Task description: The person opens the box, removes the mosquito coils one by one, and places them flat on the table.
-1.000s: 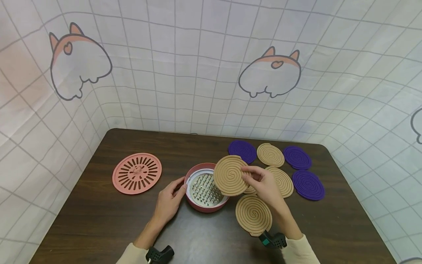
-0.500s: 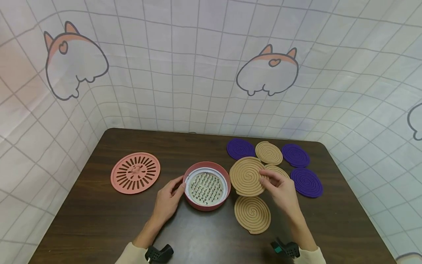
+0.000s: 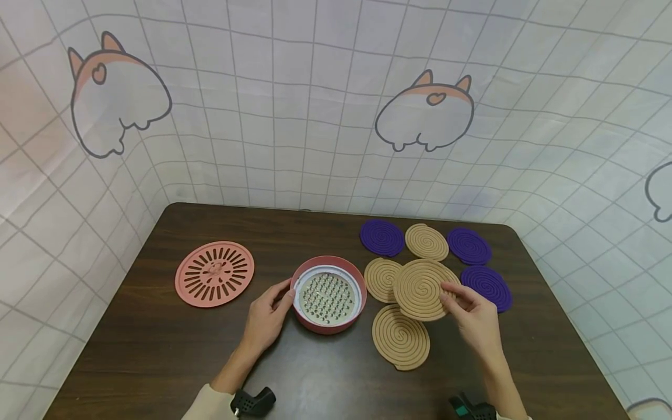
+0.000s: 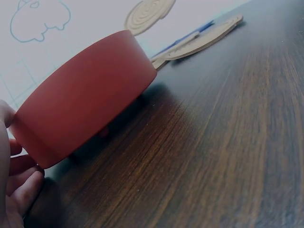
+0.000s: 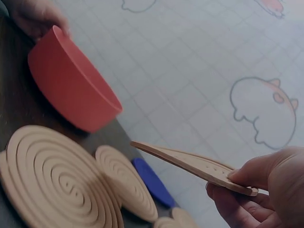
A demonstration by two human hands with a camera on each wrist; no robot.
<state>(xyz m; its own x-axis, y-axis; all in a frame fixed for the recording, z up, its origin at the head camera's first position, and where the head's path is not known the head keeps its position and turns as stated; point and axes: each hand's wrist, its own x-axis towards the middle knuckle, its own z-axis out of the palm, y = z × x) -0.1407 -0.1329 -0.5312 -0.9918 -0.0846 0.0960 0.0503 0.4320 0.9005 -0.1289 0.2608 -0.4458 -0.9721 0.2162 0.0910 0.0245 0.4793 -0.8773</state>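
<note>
My right hand [image 3: 478, 318] pinches the right edge of a tan mosquito coil [image 3: 422, 290] between thumb and fingers. In the right wrist view this coil appears nearly edge-on, raised above the other coils. It overlaps the left tan coil [image 3: 382, 281] and the front tan coil [image 3: 401, 338] in the head view. My left hand [image 3: 266, 315] grips the left side of a red round mosquito coil holder [image 3: 325, 330], thumb at the rim and fingers around the wall. Inside the holder, a studded metal plate [image 3: 326, 298] sits within a white ring.
Behind the held coil lie another tan coil [image 3: 427, 241] and purple coils [image 3: 382, 237], with one purple coil [image 3: 486, 288] near my right fingers. A pink slotted lid [image 3: 214, 269] lies at the left of the dark wooden table [image 3: 325, 385]. A patterned curtain [image 3: 315, 116] hangs behind.
My right hand has carried the tan coil rightward, from over the holder's right edge to above the other tan coils, uncovering the studded plate. My left hand stays on the holder.
</note>
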